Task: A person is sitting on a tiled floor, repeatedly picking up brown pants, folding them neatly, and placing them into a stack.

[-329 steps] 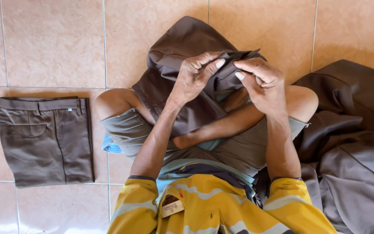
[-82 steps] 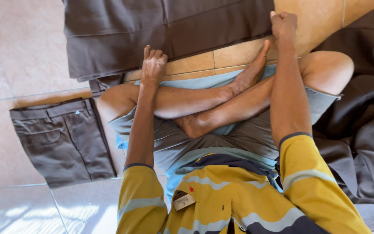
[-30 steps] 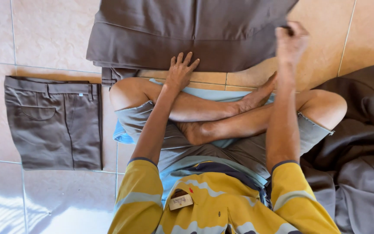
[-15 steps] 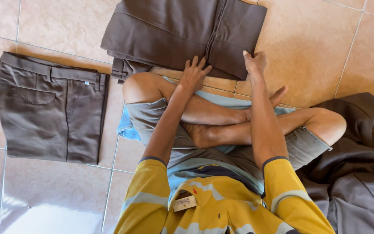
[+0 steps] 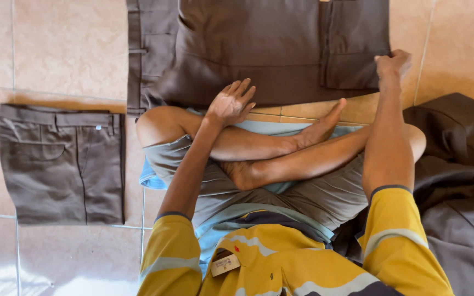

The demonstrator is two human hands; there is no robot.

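Brown trousers [image 5: 259,55] lie spread on the tiled floor [image 5: 67,49], far of the crossed legs. Left hand [image 5: 231,103] open, fingers spread at their near edge. Right hand [image 5: 391,63] pinches the right corner.

shirt [image 5: 297,268]: mine, yellow, grey-white wavy stripes, dark band at hem
sleeves [image 5: 393,219]: short, yellow, dark cuff edge, pale stripe below
tag [image 5: 225,264]: small tan label hanging on my shirt front
shorts [image 5: 281,203]: grey, light blue trim
arms, legs, feet: bare
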